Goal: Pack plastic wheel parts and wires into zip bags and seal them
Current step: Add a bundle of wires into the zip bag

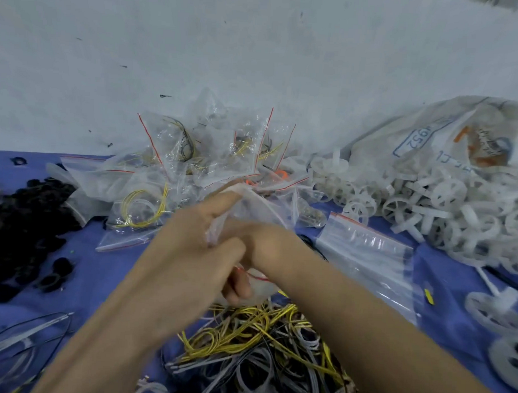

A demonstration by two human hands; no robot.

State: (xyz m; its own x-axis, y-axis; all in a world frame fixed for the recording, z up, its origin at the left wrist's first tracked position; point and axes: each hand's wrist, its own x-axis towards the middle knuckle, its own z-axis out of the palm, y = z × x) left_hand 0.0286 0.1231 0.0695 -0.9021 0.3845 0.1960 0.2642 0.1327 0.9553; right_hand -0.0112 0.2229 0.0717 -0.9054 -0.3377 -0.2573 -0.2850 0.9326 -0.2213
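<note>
Both of my hands meet at the middle of the view on one clear zip bag [261,214] with a red strip. My left hand [190,238] pinches the bag's upper edge, forefinger stretched along it. My right hand [264,244] grips the lower part of the same bag, fingers curled under it. What is inside the bag is blurred. Below my hands lies a tangle of yellow, grey and black wires [263,345]. White plastic wheel parts [429,209] are heaped at the right.
Filled zip bags [194,163] pile against the white wall. A stack of flat unused zip bags [371,251] lies right of my hands. Black rings [22,221] heap at the left. A large printed sack [450,139] sits behind the wheels on the blue cloth [100,272].
</note>
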